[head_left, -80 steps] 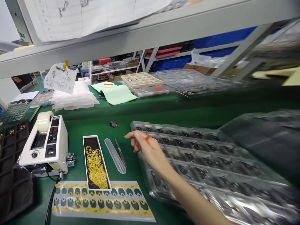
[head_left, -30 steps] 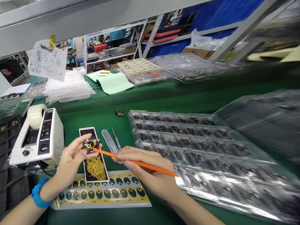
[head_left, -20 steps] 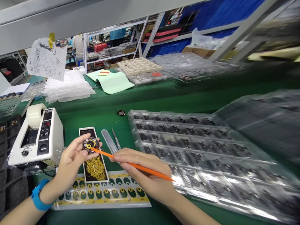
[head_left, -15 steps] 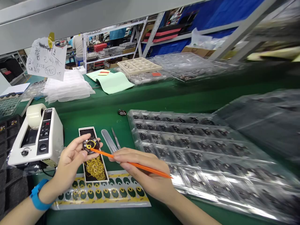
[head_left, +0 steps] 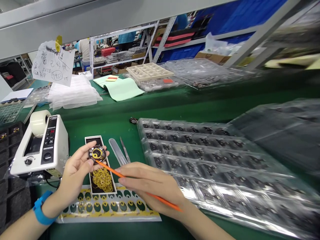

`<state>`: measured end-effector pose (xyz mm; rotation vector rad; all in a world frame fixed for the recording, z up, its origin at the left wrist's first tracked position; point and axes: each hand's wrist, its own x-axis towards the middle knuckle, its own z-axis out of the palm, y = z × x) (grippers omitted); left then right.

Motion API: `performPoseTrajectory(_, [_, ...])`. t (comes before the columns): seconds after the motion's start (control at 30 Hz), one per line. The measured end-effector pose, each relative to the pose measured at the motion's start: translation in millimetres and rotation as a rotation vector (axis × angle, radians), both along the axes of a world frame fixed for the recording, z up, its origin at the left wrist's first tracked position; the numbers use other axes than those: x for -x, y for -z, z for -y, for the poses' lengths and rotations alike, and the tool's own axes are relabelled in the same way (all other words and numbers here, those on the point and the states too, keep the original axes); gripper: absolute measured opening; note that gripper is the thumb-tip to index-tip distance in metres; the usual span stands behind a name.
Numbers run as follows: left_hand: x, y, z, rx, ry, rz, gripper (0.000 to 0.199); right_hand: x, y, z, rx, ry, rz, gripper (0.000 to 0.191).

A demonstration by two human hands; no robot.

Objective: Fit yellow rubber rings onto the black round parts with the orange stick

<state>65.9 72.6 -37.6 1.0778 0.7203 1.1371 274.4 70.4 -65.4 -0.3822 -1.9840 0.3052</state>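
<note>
In my left hand (head_left: 75,170) is a round black disc-shaped part (head_left: 102,149) with a yellow ring piece on its face, held by the rim between fingers and thumb. My right hand (head_left: 155,190) grips a thin orange stick (head_left: 112,170), its tip at the lower edge of the disc. Below the disc lies a white-rimmed box (head_left: 115,189) with a heap of yellow ring pieces (head_left: 102,180) inside. Under the box is a sheet of yellow and clear film (head_left: 110,218) with rows of ring cut-outs. Metal tweezers (head_left: 124,149) and a clear flat strip (head_left: 116,150) lie beside the box.
A white tape dispenser (head_left: 58,136) stands at left, beside a black foam tray (head_left: 15,186). Clear plastic trays (head_left: 190,163) with black parts cover the right side. Another round part (head_left: 133,120) lies by their far corner. Papers (head_left: 125,88) and a beige tray (head_left: 150,71) sit behind.
The orange stick's tip has moved from the yellow ring on the disc's face down to its lower edge. My right-hand fingers have shifted along the stick. My left hand still holds the disc.
</note>
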Motion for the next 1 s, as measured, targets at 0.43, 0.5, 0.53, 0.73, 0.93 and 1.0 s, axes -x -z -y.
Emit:
performPoseTrajectory(0.43, [-7.9,6.2,1.9,0.074,-0.059,-0.021,0.037,10.3,1.9,9.1,-0.062,0.275,-0.044,0.021])
performPoseTrajectory(0.5, [-9.6,7.6,4.8,0.088,-0.056,-0.035,0.04,13.9,3.9,8.6,-0.022,0.294,-0.1,0.024])
performPoseTrajectory(0.53, [-10.4,8.7,5.7,0.096,-0.06,-0.036,0.042,15.7,5.3,8.1,-0.01,0.303,-0.117,0.024])
performPoseTrajectory(0.73, [-13.3,12.1,4.0,0.169,-0.077,-0.031,0.042,20.1,12.8,3.9,-0.218,0.318,0.059,0.022])
performPoseTrajectory(0.93, [-13.5,7.6,-1.3,0.234,-0.096,-0.033,0.037,17.1,15.5,2.9,-0.414,0.324,0.265,0.026])
performPoseTrajectory(1.0, [-12.8,7.5,-3.1,0.252,-0.094,-0.029,0.035,15.6,14.9,3.2,-0.365,0.32,0.206,0.024])
